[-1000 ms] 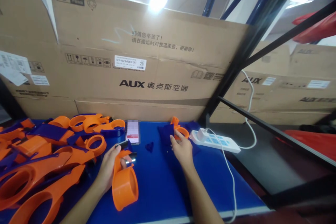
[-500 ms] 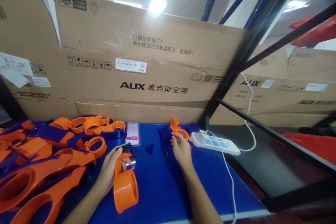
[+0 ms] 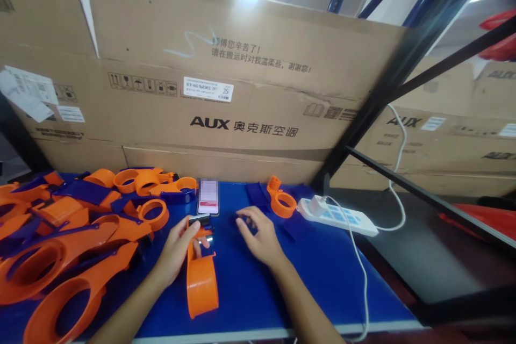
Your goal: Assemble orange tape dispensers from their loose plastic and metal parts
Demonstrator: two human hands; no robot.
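An orange tape dispenser (image 3: 202, 285) is gripped in my left hand (image 3: 179, 250), its round hub hanging down toward me. A dark blade end with a shiny metal strip shows at its top, near my thumb. My right hand (image 3: 260, 234) is over the blue table surface, fingers bent and slightly apart. Its fingertips reach a small dark blue piece (image 3: 233, 219), partly hidden by the fingers; I see no firm hold on it. Further right lies another orange dispenser part (image 3: 282, 203) with a ring, among flat dark blue pieces (image 3: 258, 197).
Several orange and blue tape dispensers (image 3: 80, 242) are heaped on the left. A phone (image 3: 208, 197) lies at the back, before a large cardboard box (image 3: 250, 145). A white power strip (image 3: 342, 216) with a cable sits right, near a black metal frame (image 3: 363, 113).
My right hand has left the orange ring part at the back right and moved left to the small dark blue piece. My left hand still holds the dispenser. The view has shifted slightly.
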